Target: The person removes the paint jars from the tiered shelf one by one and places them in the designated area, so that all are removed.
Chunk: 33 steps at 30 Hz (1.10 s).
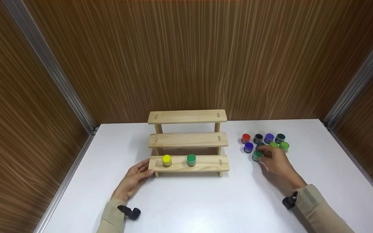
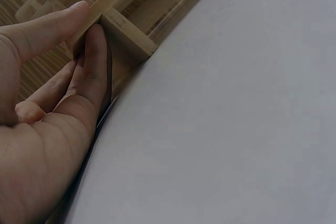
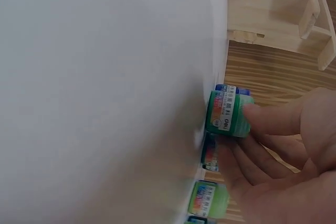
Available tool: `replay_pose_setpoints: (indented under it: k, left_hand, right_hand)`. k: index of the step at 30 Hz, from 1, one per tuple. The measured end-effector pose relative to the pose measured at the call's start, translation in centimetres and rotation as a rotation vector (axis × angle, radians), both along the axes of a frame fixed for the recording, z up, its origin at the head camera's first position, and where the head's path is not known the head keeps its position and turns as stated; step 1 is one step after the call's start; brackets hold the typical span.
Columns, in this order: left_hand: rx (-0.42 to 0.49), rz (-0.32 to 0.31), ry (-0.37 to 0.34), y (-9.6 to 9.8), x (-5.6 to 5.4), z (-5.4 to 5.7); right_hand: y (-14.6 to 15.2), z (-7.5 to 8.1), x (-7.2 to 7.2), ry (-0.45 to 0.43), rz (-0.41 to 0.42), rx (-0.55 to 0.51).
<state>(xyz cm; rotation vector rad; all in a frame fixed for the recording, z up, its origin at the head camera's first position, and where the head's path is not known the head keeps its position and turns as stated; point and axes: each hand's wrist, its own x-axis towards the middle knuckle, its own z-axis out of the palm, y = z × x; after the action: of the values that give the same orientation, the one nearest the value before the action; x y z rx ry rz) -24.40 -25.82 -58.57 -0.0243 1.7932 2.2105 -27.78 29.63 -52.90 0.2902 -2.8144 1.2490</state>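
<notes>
A three-tier wooden display rack (image 1: 189, 140) stands on the white table. My left hand (image 1: 134, 180) grips the left end of its lowest shelf, the thumb on top and the fingers beneath, as the left wrist view also shows. On that shelf are a yellow-lidded paint jar (image 1: 167, 160) and a green-lidded paint jar (image 1: 191, 160). To the right of the rack, my right hand (image 1: 275, 160) pinches another green paint jar (image 3: 227, 114) at its lid, thumb on one side and fingers on the other. This jar's label faces the right wrist camera.
Around the right hand stand more paint jars: a red one (image 1: 245, 138), a black one (image 1: 258, 138), purple ones (image 1: 248, 147), dark green ones (image 1: 280, 138) and light green ones (image 1: 284, 146). Wood-grain panels (image 1: 186, 58) wall the table's back and sides.
</notes>
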Motion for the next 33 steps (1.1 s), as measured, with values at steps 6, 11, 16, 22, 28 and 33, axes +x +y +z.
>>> replay_pose_setpoints:
  k: [6,11,16,22,28,33]
  left_hand:
    - [0.000,-0.003,0.003,0.0,0.1,-0.1]
    - [0.016,-0.009,0.005,0.0,0.1,-0.2]
    - [0.029,-0.015,0.015,-0.1,0.0,-0.3]
    - [0.038,-0.008,0.019,0.0,-0.1,-0.3]
    - [0.035,-0.005,0.029,0.1,0.0,0.0]
    - [0.038,-0.001,0.028,0.1,0.1,-0.1]
  right_hand:
    - [-0.9,1.5,0.6,0.065,-0.016,-0.016]
    - [-2.4,2.7,1.3,0.158,0.016,-0.034]
    - [-4.3,3.9,2.0,0.230,0.074,-0.059]
    - [-7.0,5.7,3.1,0.245,0.135,-0.110]
    - [-9.5,6.4,3.5,0.299,0.224,-0.158]
    - [-11.8,5.7,3.1,0.296,0.311,-0.186]
